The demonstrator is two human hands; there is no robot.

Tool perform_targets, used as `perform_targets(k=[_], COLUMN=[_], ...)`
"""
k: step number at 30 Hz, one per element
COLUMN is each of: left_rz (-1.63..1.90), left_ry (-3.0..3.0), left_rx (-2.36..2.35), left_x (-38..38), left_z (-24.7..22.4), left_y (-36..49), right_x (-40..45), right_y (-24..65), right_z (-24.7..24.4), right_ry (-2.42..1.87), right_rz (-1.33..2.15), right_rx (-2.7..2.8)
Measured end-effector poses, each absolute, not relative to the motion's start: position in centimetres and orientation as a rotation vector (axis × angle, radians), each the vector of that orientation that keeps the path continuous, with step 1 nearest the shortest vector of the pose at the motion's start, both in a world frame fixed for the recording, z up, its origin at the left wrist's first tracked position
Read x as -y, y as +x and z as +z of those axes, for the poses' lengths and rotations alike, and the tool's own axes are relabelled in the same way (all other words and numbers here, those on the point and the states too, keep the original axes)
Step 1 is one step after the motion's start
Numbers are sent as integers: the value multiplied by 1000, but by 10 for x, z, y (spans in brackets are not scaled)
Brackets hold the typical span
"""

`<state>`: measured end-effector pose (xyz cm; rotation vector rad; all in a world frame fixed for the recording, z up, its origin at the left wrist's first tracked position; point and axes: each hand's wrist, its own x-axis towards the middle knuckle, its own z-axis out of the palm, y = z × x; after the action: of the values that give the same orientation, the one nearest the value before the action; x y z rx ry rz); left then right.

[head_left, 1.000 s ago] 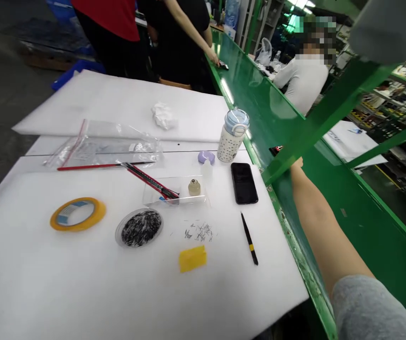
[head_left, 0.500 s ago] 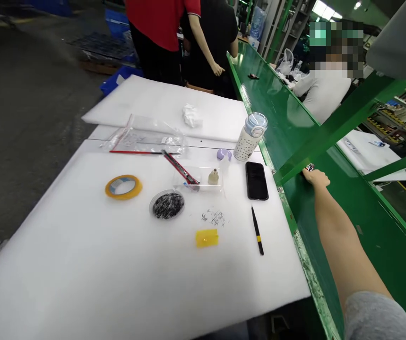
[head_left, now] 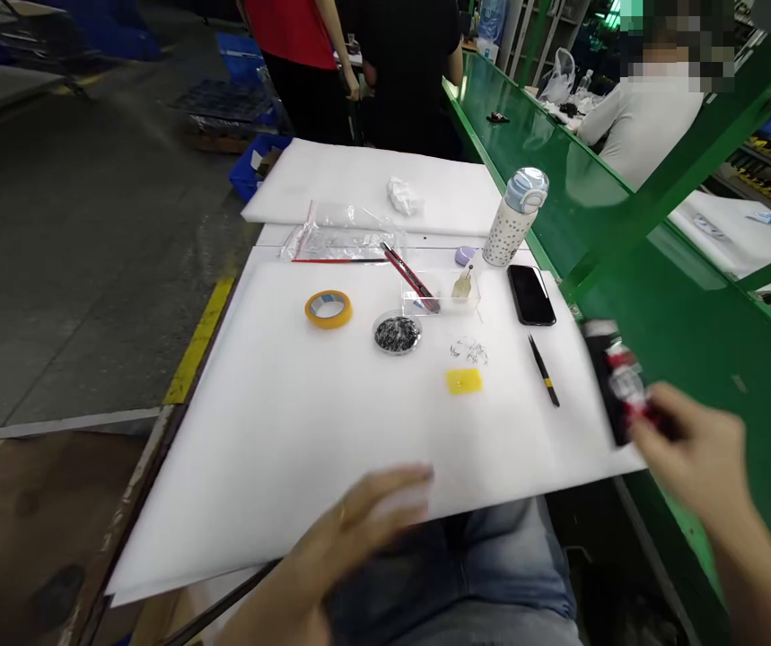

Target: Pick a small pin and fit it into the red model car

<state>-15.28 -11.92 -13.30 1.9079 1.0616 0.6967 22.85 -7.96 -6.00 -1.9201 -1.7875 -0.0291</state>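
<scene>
My right hand grips a small black part with red and white markings over the right edge of the white foam sheet. My left hand hovers blurred at the sheet's near edge, fingers apart and holding nothing. On the sheet lie black tweezers, a yellow card, a scatter of tiny pins and a round dish of dark pins.
Further back are a tape roll, a black phone, a dotted bottle, a clear tray with a red knife and a plastic bag. A green conveyor runs along the right. Other people stand behind and sit opposite.
My right hand has drawn back from the green conveyor toward me, carrying the black part. My left hand has come into view. The camera has pulled back and tilted down.
</scene>
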Motion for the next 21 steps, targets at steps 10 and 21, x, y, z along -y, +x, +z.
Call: perform_targets(k=[10, 21], left_rz=[564, 551], left_ry=[2400, 2500], left_rx=[-1265, -1343], left_x=[79, 83], left_z=[-156, -149], left_y=[-108, -108], right_x=[55, -127], right_y=[107, 107], right_z=[-87, -47], right_ry=[-1785, -1675], right_rz=[649, -323], right_rx=[2129, 1946])
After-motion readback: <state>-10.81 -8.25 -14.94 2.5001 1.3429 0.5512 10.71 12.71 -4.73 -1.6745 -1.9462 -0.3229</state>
